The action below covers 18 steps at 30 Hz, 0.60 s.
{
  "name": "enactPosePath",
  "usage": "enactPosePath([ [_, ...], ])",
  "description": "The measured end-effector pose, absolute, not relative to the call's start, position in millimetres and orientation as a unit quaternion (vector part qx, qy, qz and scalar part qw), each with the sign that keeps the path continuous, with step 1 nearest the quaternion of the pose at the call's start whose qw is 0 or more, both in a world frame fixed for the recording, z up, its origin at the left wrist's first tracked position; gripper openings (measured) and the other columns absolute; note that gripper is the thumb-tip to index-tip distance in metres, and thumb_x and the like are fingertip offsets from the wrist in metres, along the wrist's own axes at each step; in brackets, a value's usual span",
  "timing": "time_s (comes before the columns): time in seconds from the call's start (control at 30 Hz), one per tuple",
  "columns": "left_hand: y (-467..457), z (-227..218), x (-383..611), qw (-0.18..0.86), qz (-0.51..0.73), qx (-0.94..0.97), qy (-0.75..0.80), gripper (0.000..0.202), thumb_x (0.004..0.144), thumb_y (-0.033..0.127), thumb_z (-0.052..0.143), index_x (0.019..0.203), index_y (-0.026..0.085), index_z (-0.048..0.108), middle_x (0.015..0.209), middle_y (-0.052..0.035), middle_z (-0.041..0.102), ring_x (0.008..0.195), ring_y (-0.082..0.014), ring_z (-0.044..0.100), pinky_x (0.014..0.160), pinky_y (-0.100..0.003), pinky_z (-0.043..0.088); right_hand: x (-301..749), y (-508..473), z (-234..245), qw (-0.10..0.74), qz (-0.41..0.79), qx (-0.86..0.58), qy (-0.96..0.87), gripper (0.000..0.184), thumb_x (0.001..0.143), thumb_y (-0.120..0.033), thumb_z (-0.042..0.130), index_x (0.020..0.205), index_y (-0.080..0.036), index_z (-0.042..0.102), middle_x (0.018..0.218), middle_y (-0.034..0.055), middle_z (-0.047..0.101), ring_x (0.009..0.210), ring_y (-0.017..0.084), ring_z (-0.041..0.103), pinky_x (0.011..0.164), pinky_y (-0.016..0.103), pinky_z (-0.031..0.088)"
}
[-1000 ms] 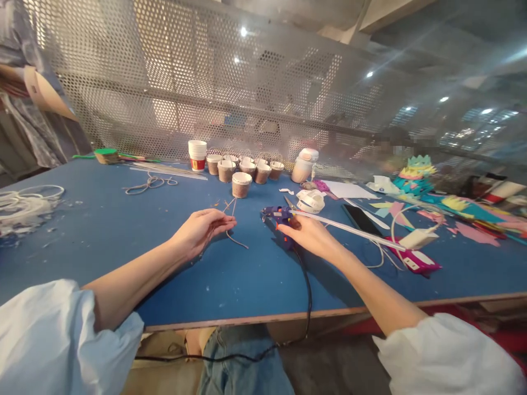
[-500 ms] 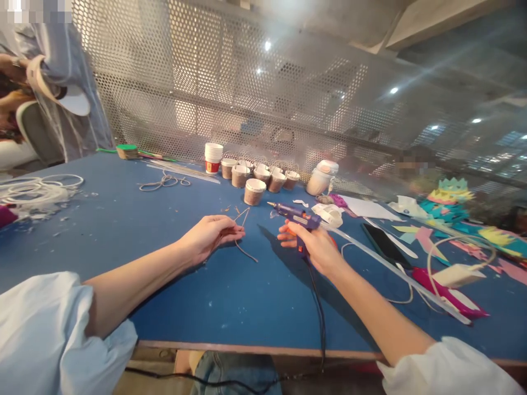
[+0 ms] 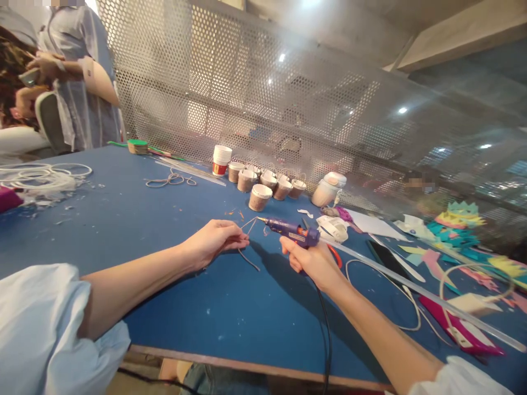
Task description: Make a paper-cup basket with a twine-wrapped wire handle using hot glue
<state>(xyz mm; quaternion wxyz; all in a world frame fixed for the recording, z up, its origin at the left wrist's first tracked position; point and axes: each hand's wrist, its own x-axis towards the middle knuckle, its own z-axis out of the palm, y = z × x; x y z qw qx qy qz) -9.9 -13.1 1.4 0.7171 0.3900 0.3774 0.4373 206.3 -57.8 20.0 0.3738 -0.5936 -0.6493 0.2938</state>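
My left hand (image 3: 224, 237) pinches a thin piece of cord (image 3: 249, 260) above the blue table. The cord forms a narrow loop beyond my fingertips, and its loose tail hangs down below them. My right hand (image 3: 309, 258) is wrapped round the handle of a purple hot glue gun (image 3: 290, 231). The gun's metal nozzle points left and appears to meet the tip of the cord loop. A long clear glue stick (image 3: 382, 264) runs out of the gun's back to the right. Just beyond the nozzle stands a brown-wrapped paper cup (image 3: 260, 198).
Several wrapped cups (image 3: 282, 189) and a stack of white cups (image 3: 222, 156) stand behind. To the right lie a phone (image 3: 385, 260), white tape (image 3: 332, 229) and a pink packet (image 3: 461, 326). Coiled white cord (image 3: 61, 170) lies left. The gun's black cable (image 3: 327, 334) crosses the table's front edge.
The glue gun has moved left and slightly down, bringing its nozzle to the cord loop. My right fingers have closed more round the handle. My left hand keeps its pinch on the cord.
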Motion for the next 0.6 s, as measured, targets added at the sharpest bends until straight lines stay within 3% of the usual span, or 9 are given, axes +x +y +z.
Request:
enactPosePath([
  [0.4,-15,1,-9,0.716,0.425,0.399,0.385,0.018,0.074,0.007,0.061,0.057,0.008,0.065,0.075,-0.0146,0.07,0.072,-0.017,0.069,0.077,-0.024,0.058,210,-62,19,0.34,0.281,-0.621,-0.648,0.038,0.082,-0.053,0.055,0.063,-0.02,0.053,0.037,-0.0053,0.041,0.038,0.012,0.042,0.046,0.028,0.036],
  [0.6,-17,3,-9,0.716,0.416,0.404,0.39,0.015,0.073,0.008,0.062,0.058,0.008,0.065,0.076,-0.0133,0.07,0.074,-0.0167,0.069,0.08,-0.024,0.057,207,-64,25,0.365,0.294,-0.603,-0.645,0.037,0.082,-0.052,0.056,0.064,-0.02,0.052,0.038,-0.0063,0.041,0.038,0.01,0.041,0.046,0.026,0.036],
])
